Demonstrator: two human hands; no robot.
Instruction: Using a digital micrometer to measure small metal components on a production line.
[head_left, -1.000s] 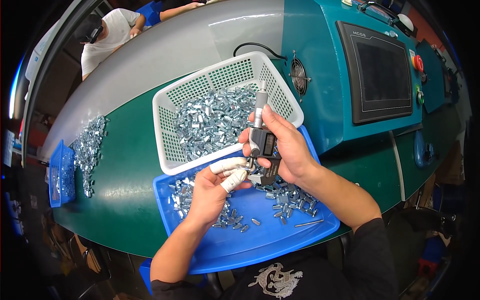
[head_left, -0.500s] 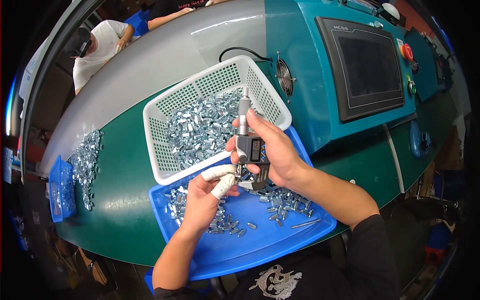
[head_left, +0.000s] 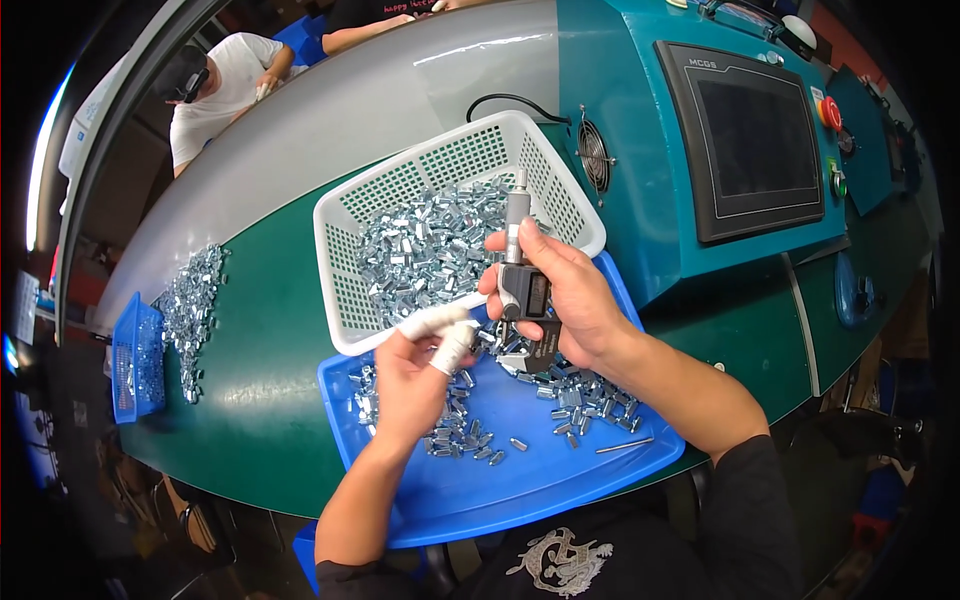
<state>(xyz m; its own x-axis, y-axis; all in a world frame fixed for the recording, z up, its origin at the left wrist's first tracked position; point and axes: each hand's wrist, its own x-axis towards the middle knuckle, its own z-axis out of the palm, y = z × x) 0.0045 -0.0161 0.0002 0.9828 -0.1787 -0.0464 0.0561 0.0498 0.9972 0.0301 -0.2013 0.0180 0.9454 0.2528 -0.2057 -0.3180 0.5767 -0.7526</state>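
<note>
A digital micrometer [head_left: 516, 278] stands upright in my right hand [head_left: 580, 305], thimble up and frame down, with the fingers wrapped round it. My left hand [head_left: 412, 385] is just left of the micrometer's frame, apart from it. White covers sit on its thumb and forefinger, which are pinched together; whatever is between them is too small and blurred to name. Both hands are above a blue tray [head_left: 520, 490] holding loose shiny metal pieces [head_left: 590, 400] and a thin metal rod [head_left: 625, 445]. Behind them a white perforated basket [head_left: 335, 255] is heaped with similar metal pieces [head_left: 430, 240].
On the green table [head_left: 270, 340] at the left, more metal pieces [head_left: 192, 310] lie beside a small blue basket [head_left: 138, 350]. A teal machine [head_left: 640, 200] with a dark screen [head_left: 755, 135] and red button [head_left: 830, 113] stands at the right. Another person [head_left: 225, 85] sits far left.
My left hand has drawn back to the left from the micrometer's jaws. The whole scene has shifted slightly right in the picture. My right hand still holds the micrometer.
</note>
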